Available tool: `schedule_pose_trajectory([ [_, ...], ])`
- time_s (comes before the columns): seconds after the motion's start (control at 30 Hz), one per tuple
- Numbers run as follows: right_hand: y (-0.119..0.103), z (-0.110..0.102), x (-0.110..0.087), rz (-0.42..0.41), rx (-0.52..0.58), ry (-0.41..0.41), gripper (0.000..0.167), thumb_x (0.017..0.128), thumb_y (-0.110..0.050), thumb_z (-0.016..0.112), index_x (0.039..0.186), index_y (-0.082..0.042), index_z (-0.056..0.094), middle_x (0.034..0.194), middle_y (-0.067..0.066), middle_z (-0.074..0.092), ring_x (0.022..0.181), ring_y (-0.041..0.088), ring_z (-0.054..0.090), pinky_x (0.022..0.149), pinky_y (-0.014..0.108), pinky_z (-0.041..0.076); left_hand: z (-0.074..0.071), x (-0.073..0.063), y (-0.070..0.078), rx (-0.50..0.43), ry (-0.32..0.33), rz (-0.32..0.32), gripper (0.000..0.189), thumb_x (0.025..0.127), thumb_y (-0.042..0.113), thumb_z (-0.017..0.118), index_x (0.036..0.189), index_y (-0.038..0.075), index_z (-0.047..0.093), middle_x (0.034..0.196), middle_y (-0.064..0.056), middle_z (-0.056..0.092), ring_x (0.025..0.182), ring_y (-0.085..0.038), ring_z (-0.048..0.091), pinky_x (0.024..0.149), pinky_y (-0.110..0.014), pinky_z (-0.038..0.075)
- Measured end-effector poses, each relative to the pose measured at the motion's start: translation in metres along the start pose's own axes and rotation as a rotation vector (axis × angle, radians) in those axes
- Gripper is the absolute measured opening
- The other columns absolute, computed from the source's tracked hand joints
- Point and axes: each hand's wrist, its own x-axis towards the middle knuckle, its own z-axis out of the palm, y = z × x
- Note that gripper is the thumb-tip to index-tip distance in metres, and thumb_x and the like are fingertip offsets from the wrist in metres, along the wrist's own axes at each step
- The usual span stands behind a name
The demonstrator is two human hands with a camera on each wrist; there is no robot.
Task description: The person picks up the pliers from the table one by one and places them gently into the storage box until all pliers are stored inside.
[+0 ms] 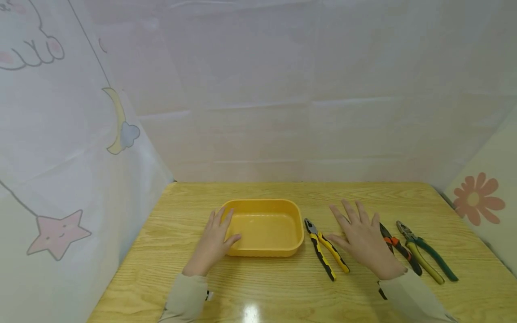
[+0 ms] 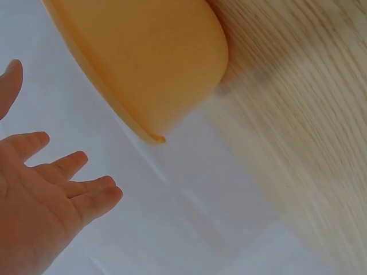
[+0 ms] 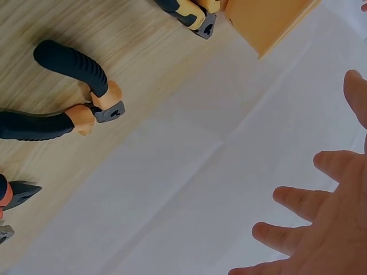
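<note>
Left hand and right hand, lower frame, fingers splayed, empty; yellow tray looks light, stiff; I'd grip the rim.

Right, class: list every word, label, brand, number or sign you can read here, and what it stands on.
No readable text in any view.
Yellow rectangular plastic tray: none visible.
Metal pliers with yellow-and-black handles: any marking would be too small to read.
Pale wrinkled sheet backdrop: drawings only, including a smiling pink star.
</note>
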Motion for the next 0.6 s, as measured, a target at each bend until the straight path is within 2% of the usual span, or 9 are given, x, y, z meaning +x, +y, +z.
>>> schedule_pose_trajectory([
  [0.13, 0.002, 0.000, -0.002, 0.005, -0.016, 0.004, 0.076, 0.085, -0.046, 0.070, 0.146, -0.009, 0.044, 0.147, 0.027, 0.036, 0.131, 0.055, 0.030, 0.088, 0.081, 0.026, -0.001, 0.000, -0.004, -0.021, -0.012, -0.026, 0.074, 0.095, 0.027, 0.063, 0.152, -0.002, 0.025, 0.155, -0.027, 0.017, 0.141, -0.051, 0.008, 0.108, -0.064, 0.021],
  [0.2, 0.003, 0.000, -0.003, 0.011, -0.022, -0.005, 0.076, 0.087, -0.051, 0.065, 0.147, -0.009, 0.043, 0.147, 0.027, 0.036, 0.131, 0.055, 0.030, 0.088, 0.081, 0.025, -0.001, 0.000, -0.005, -0.032, -0.012, -0.033, 0.074, 0.096, 0.026, 0.063, 0.151, -0.004, 0.025, 0.155, -0.028, 0.017, 0.141, -0.051, 0.008, 0.108, -0.064, 0.021],
  [0.37, 0.005, 0.002, -0.005, 0.001, -0.024, 0.023, 0.077, 0.085, -0.050, 0.068, 0.146, -0.009, 0.044, 0.145, 0.027, 0.038, 0.130, 0.055, 0.032, 0.088, 0.081, 0.027, -0.002, -0.001, -0.007, -0.079, -0.016, -0.062, 0.073, 0.096, 0.023, 0.063, 0.151, -0.005, 0.024, 0.155, -0.028, 0.018, 0.140, -0.051, 0.011, 0.108, -0.064, 0.021],
  [0.43, 0.006, 0.003, -0.006, -0.006, -0.019, 0.042, 0.078, 0.082, -0.043, 0.074, 0.145, -0.009, 0.045, 0.145, 0.027, 0.038, 0.129, 0.055, 0.032, 0.087, 0.081, 0.027, -0.003, -0.002, -0.009, -0.098, -0.017, -0.073, 0.072, 0.096, 0.022, 0.063, 0.151, -0.004, 0.024, 0.154, -0.028, 0.019, 0.140, -0.050, 0.012, 0.108, -0.064, 0.022],
  [0.6, 0.008, 0.003, -0.009, -0.004, -0.025, 0.049, 0.075, 0.084, -0.046, 0.071, 0.144, -0.009, 0.047, 0.144, 0.027, 0.040, 0.128, 0.055, 0.033, 0.087, 0.080, 0.029, -0.003, -0.002, -0.014, -0.126, -0.008, -0.082, 0.070, 0.097, 0.020, 0.062, 0.150, -0.007, 0.025, 0.152, -0.030, 0.022, 0.139, -0.050, 0.016, 0.108, -0.063, 0.022],
])
